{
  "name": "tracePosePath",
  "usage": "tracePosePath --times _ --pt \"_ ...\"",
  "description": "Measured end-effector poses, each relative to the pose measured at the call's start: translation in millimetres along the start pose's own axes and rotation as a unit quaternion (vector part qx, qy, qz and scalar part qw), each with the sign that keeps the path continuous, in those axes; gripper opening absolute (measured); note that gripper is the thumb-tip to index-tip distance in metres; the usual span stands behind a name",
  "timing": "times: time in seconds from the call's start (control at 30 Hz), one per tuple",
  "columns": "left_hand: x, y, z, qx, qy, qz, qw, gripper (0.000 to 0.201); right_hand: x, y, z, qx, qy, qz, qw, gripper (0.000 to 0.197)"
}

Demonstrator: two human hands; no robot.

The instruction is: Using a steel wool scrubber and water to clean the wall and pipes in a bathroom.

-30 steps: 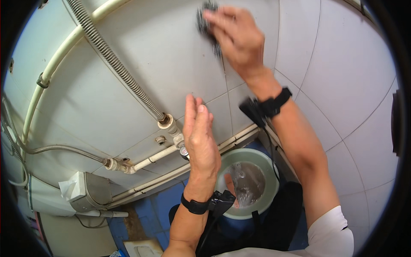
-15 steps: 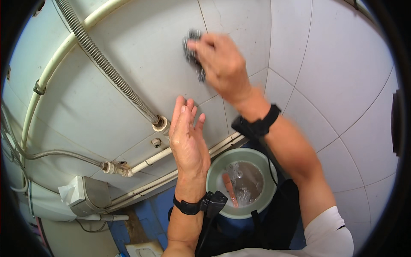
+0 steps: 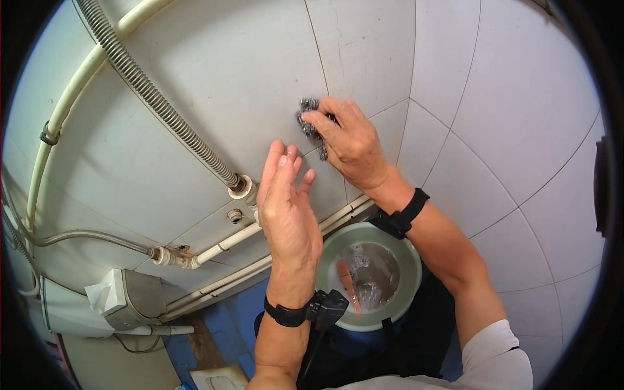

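A dark steel wool scourer (image 3: 308, 117) is gripped in my right hand (image 3: 354, 144) and pressed against the white tiled wall (image 3: 240, 84). Its coils stick out past the fingertips, and part of it lies hidden under the palm. My left hand (image 3: 289, 207) is raised with fingers stretched out and holds nothing; its fingertips are near the wall, though I cannot tell whether they touch. Below the hands sits a pale green basin (image 3: 322, 257) of murky, foamy water. A pinkish-brown handled tool (image 3: 348, 286) floats or rests in it, its kind unclear.
A ribbed metal hose (image 3: 162, 97) runs down the wall to a pipe fitting (image 3: 242, 187). Cream pipes (image 3: 227, 242) follow the wall's base. At lower left is a tissue box (image 3: 133, 299) beside a white tank (image 3: 75, 309). Blue flooring (image 3: 227, 320) shows below.
My right hand has moved down and slightly right along the wall with the steel wool scourer. My left hand stays nearly where it was.
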State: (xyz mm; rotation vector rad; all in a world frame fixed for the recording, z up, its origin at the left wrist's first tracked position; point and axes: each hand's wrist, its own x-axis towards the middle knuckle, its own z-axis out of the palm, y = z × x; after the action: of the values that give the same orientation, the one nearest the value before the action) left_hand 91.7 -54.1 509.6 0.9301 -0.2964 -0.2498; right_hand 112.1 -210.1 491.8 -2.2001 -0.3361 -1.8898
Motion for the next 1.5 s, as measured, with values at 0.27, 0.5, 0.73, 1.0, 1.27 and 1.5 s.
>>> tracePosePath --times 0.27,0.5,0.73,1.0,1.27,1.5 --pt "1 1 1 0.01 0.0 -0.005 1.0 0.062 7 8 7 0.002 0.029 -0.013 0.999 0.032" --pt "-2 -3 4 0.024 -0.011 -0.015 1.0 0.063 45 12 4 -0.012 0.043 -0.023 0.999 0.034" --pt "0 -7 9 0.017 -0.012 -0.015 1.0 0.064 18 6 -8 -0.003 -0.031 0.018 0.999 0.037" --pt "4 -9 1 0.004 0.004 -0.017 1.0 0.063 -8 -1 5 0.0 0.004 0.006 1.0 0.031" --pt "-1 1 1 -0.018 0.012 -0.061 0.998 0.066 28 14 14 -0.01 0.101 -0.04 0.994 0.024" --pt "-1 -3 -17 -0.052 0.069 -0.046 0.995 0.07 -28 -8 16 0.047 -0.011 0.012 0.999 0.022"
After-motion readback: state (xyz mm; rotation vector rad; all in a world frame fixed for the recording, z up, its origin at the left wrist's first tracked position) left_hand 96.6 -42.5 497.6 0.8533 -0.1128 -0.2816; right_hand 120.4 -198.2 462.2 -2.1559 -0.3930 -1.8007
